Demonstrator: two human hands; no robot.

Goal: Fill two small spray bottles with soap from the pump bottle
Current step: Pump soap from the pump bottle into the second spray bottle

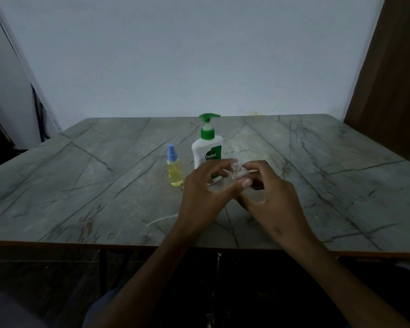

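Between fingers [224, 172] of both hands: clear uncapped spray bottle [237, 172]

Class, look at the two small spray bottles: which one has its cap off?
The clear bottle gripped in the left hand: its neck is bare and open. The yellow-filled bottle beside the pump bottle wears its blue spray cap.

Both hands meet mid-frame — left hand [205, 192] gripping, right hand [270, 192] pinching (fingers curled).
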